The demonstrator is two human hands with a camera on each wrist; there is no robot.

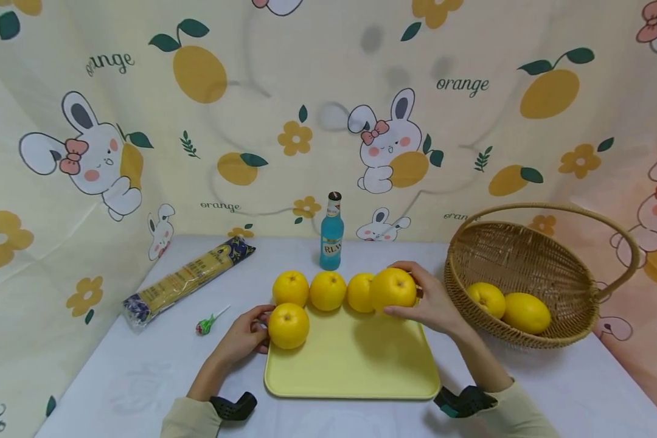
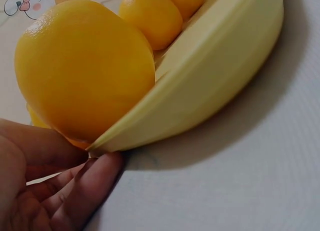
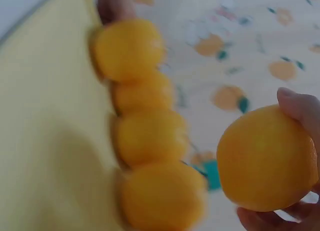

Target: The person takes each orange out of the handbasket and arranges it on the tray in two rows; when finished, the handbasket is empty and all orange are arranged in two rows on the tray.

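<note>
The right hand (image 1: 435, 307) grips a round, smooth-skinned yellow orange (image 1: 392, 289) with fingers curled over its top and far side, holding it at the back right corner of a matte pale-yellow plastic tray (image 1: 356, 371) with rounded corners and a raised lip. In the right wrist view the fruit (image 3: 267, 158) shows a glossy, faintly dimpled peel, pinched between thumb and fingertips. The left hand (image 1: 246, 334) rests at the tray's left edge, fingers loosely bent against a second orange (image 1: 288, 325) that sits in the tray's front left part; the left wrist view shows the fingers (image 2: 75, 191) touching the tray's rim beneath that fruit, not closed round it. Three more oranges (image 1: 328, 291) stand in a row along the tray's back edge, side by side, the held one just beside the rightmost. Behind them stands an upright blue glass bottle (image 1: 332, 234) with a dark cap and a white label whose letters read "RLW" as far as can be told. To the right a woven wicker basket (image 1: 525, 261) with an arched handle lies tilted toward the tray, two yellow fruits (image 1: 509, 307) inside it. On the left of the white bench (image 1: 142, 377) lie a long crinkly packet of noodles (image 1: 188, 280) and a small wrapped lollipop (image 1: 208, 322). The backdrop cloth (image 1: 328, 109) bears rabbits, flowers and the word "orange".
</note>
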